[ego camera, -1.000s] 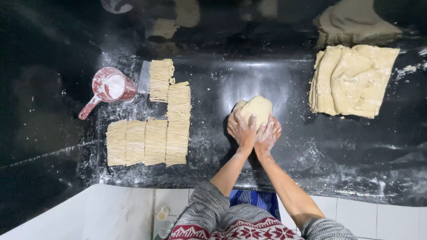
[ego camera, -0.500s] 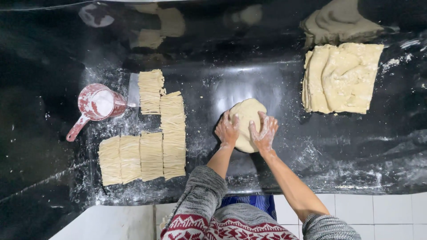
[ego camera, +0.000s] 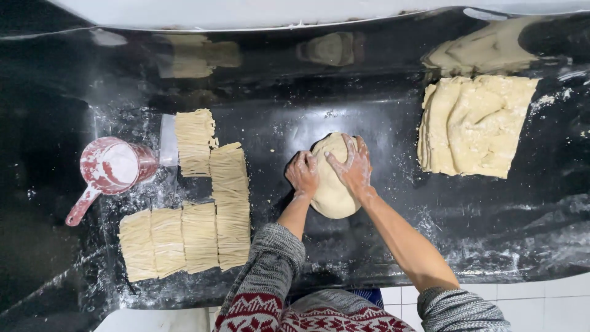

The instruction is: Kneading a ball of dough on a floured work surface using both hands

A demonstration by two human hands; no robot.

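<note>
A pale, rounded lump of dough (ego camera: 332, 190) lies on the black, flour-dusted counter (ego camera: 369, 123). My left hand (ego camera: 303, 174) presses against the lump's left side with the fingers curled. My right hand (ego camera: 352, 166) lies over its upper right with the fingers spread. Both hands are dusted with flour. Both sleeves are grey knit, pushed up the forearms.
Several bundles of cut noodles (ego camera: 212, 203) lie in rows at the left. A red measuring cup (ego camera: 110, 169) with flour stands beside them, next to a flat scraper (ego camera: 167, 140). A folded sheet of dough (ego camera: 473, 123) rests at the right. White tiles (ego camera: 541, 301) front the counter's near edge.
The hands have slid from the near side of the lump up onto its sides and top, and the lump has turned and lengthened toward me.
</note>
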